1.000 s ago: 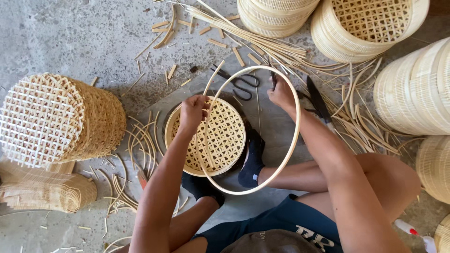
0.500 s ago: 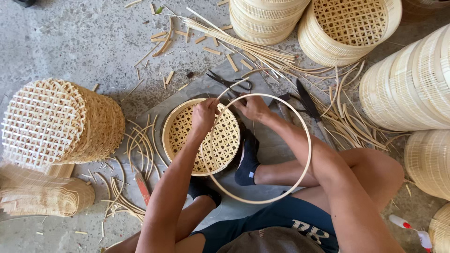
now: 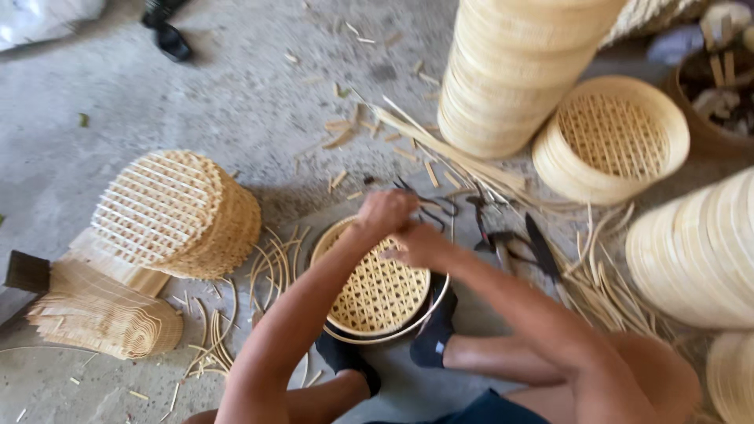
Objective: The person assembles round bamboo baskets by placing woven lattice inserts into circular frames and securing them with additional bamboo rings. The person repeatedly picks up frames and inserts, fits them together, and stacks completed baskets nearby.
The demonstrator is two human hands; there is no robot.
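1. Both our hands meet at the far rim of the round woven bamboo tray [image 3: 379, 294]. Our left hand [image 3: 382, 213] is curled shut over the rim's upper edge, and our right hand [image 3: 418, 245] is pressed closed just beside it, touching it.
2. A thin bamboo hoop [image 3: 408, 330] circles the tray's near edge, below our hands; we cannot tell for sure which fingers pinch it, as the hands blur together.
3. The tray rests on the concrete floor [image 3: 236, 94] between our feet, in dark socks [image 3: 432, 341], just below the grip.
4. Just right of the grip lie dark shears [image 3: 510, 239], and just beyond it a pair of scissors [image 3: 428, 206], among loose bamboo strips [image 3: 440, 153].
5. Left of the grip, curved slivers [image 3: 271, 267] litter the floor.
6. Further left sits a leaning stack of open lattice mats [image 3: 169, 212], with a fanned pile of flat strips [image 3: 102, 314] nearer us.
7. Beyond the grip to the right rises a tall stack of finished trays [image 3: 518, 71]; one tray leans against it showing its woven base [image 3: 613, 141].
8. At far right, another stack of trays [image 3: 699, 259] lies on its side.
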